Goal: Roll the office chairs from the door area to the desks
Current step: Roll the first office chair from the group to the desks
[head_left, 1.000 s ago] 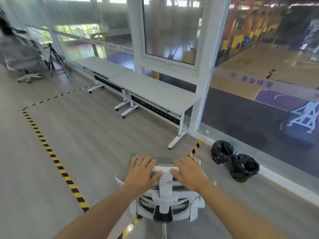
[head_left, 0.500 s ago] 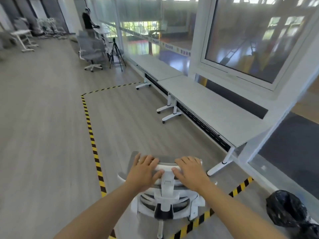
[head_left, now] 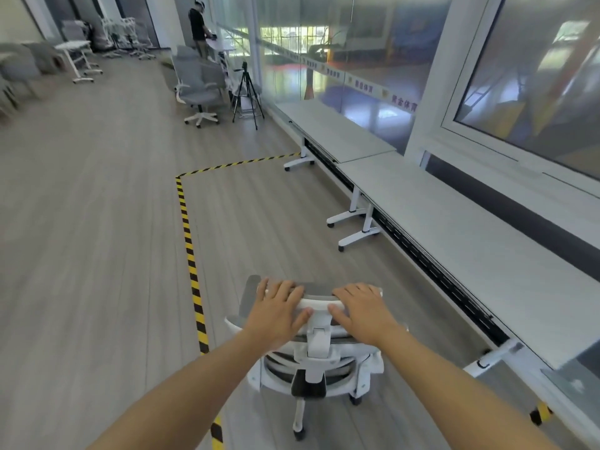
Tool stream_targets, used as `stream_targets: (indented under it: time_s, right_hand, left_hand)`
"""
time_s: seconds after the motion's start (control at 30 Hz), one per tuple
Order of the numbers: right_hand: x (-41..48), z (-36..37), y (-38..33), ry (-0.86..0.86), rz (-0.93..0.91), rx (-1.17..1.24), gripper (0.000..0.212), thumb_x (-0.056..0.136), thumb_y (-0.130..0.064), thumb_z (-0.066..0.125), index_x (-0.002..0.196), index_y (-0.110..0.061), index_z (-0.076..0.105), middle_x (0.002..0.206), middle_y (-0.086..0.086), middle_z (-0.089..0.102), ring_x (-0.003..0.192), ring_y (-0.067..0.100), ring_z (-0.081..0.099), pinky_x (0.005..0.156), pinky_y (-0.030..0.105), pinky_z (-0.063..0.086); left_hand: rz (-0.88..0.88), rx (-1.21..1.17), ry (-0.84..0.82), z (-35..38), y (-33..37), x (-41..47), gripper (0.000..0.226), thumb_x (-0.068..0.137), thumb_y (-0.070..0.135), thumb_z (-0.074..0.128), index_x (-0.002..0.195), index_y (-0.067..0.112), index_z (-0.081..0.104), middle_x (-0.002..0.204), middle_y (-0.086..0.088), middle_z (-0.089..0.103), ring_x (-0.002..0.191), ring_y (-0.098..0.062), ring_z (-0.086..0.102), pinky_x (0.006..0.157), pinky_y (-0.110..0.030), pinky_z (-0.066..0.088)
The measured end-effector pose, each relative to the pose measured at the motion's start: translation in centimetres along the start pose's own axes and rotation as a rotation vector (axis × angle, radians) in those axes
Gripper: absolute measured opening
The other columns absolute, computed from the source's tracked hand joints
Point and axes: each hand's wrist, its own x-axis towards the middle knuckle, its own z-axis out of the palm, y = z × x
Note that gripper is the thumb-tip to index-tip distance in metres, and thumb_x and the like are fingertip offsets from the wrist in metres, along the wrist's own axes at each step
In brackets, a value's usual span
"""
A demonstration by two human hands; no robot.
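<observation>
Office chair beside the near surface, both hands on its headrest.
Left hand and right hand curl over the headrest top. The chair stands on the wood floor between striped tape and the white surfaces along the glass wall. Far back: grey chair, tripod, standing person. Versus half a second ago, the black bag is out of view and the chair is further along the surfaces.
</observation>
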Motion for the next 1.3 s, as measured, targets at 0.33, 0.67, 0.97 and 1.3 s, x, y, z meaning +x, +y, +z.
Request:
stream_targets:
  time_s: [0.33, 0.67, 0.97, 1.3]
  right_hand:
    - [26.5, 1.6, 3.1, -0.008, -0.091, 0.031, 0.064, 0.094, -0.063, 0.022, 0.127, -0.025, 0.061, 0.12, -0.003, 0.064, 0.113, 0.023, 0.052, 0.101, 0.042, 0.034]
    - [52.7, 1.7, 5.4, -0.087, -0.16, 0.001, 0.069, 0.088, -0.063, 0.017, 0.136, -0.028, 0.053, 0.132, -0.004, 0.059, 0.12, 0.021, 0.049, 0.102, 0.041, 0.03]
    - [75.7, 3.0, 7.6, -0.107, -0.142, 0.004, 0.067, 0.087, -0.062, 0.022, 0.139, -0.032, 0.051, 0.136, -0.009, 0.057, 0.124, 0.018, 0.047, 0.104, 0.04, 0.028]
    - [99.6, 3.9, 10.4, -0.103, -0.169, 0.044, 0.063, 0.088, -0.059, 0.028, 0.14, -0.033, 0.052, 0.133, -0.01, 0.058, 0.123, 0.017, 0.05, 0.103, 0.04, 0.028]
  left_hand:
    - [-0.115, 0.009, -0.075, -0.5, -15.9, 18.8, 0.062, 0.1, 0.066, 0.013, 0.145, 0.03, 0.035, 0.145, 0.003, 0.04, 0.139, -0.023, 0.033, 0.121, -0.052, 0.007]
    - [-0.188, -0.014, -0.111, -1.4, -31.9, 38.3, 0.06, 0.102, 0.061, 0.019, 0.152, 0.03, 0.03, 0.151, 0.004, 0.036, 0.144, -0.021, 0.023, 0.122, -0.049, -0.001]
    - [-0.154, -0.018, -0.047, -0.4, -47.4, 55.8, 0.058, 0.102, 0.063, 0.02, 0.149, 0.032, 0.035, 0.147, 0.007, 0.04, 0.142, -0.02, 0.027, 0.122, -0.05, 0.0]
    - [-0.176, 0.014, -0.049, -0.6, -62.2, 74.2, 0.061, 0.099, 0.063, 0.018, 0.147, 0.029, 0.035, 0.143, 0.007, 0.042, 0.138, -0.021, 0.032, 0.123, -0.05, 0.003]
